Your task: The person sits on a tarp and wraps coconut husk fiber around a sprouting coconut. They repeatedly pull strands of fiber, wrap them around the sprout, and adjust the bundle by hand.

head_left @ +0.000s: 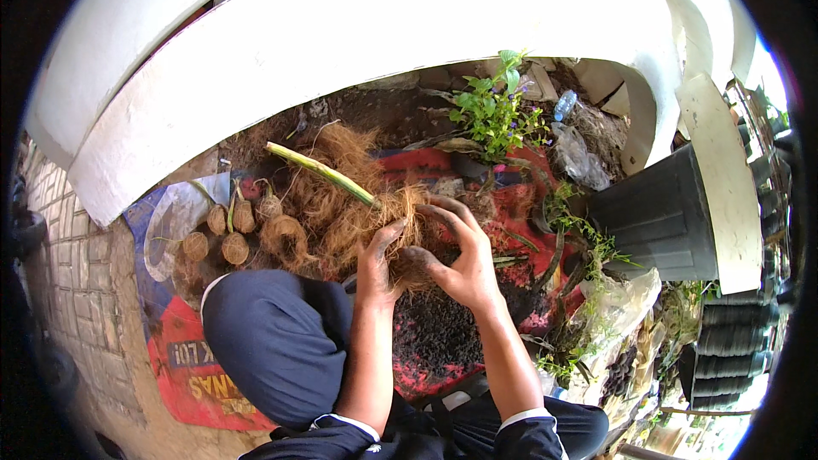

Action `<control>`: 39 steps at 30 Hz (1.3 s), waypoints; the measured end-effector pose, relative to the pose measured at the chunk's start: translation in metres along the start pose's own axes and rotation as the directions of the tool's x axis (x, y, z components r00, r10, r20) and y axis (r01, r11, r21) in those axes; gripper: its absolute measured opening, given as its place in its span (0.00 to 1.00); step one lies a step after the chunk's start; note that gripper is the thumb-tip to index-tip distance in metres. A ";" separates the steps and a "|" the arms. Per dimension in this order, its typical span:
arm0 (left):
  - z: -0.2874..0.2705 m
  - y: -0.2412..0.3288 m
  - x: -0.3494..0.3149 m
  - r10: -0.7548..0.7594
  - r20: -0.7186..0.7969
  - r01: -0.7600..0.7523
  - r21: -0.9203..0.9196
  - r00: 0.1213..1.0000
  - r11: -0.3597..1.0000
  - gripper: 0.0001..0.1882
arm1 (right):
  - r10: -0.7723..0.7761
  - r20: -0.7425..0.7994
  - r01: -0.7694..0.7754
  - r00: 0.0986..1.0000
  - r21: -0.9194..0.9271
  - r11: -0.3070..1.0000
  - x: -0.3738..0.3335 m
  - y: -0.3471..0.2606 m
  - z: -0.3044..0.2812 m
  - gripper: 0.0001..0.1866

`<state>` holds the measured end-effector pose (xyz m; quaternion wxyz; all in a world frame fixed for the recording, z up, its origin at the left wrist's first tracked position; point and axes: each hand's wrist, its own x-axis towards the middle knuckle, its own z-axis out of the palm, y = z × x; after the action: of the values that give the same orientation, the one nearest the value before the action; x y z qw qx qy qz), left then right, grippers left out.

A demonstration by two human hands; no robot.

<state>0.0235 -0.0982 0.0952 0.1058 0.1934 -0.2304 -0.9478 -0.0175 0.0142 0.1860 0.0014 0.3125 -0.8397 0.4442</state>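
Observation:
Between my two hands is a plant cutting with a thick green-and-pale stem (319,172), its lower end wrapped in a clump of brown coconut fibre (399,207). My left hand (377,264) is curled against the near left side of the clump, thumb up on the fibre. Around its right side bend the fingers of my right hand (460,251), which are dark with soil. A heap of loose coconut fibre (336,140) lies just beyond and to the left. Several finished-looking fibre balls (235,248), some with short green stems, rest farther left. The clump's underside is partly hidden.
A red and blue printed sheet (183,375) covers the ground, with dark crumbly soil (434,332) below my hands. A leafy plant (498,111) grows beyond. To the right stand a black pot (656,217) and plastic bags (626,302). A white curved wall (383,21) borders the far side.

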 end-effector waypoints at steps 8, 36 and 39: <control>0.004 0.000 -0.008 0.002 0.213 0.048 -0.228 0.977 0.972 0.26 | -0.176 0.045 0.172 0.983 0.078 0.982 -0.001 0.014 0.008 0.28; 0.016 -0.005 -0.012 -0.063 0.305 0.205 -0.463 0.950 0.862 0.23 | -0.390 0.114 0.400 0.914 -0.091 0.912 -0.008 0.050 0.012 0.45; 0.016 -0.011 -0.010 -0.192 0.179 0.246 -0.365 0.965 0.898 0.21 | -0.363 -0.152 0.373 0.919 0.037 0.927 -0.009 0.057 0.025 0.37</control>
<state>0.0241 -0.0791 0.1060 0.0179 0.1277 -0.0239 -0.9914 -0.0334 0.0242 0.1259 0.1345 0.4321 -0.7487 0.4845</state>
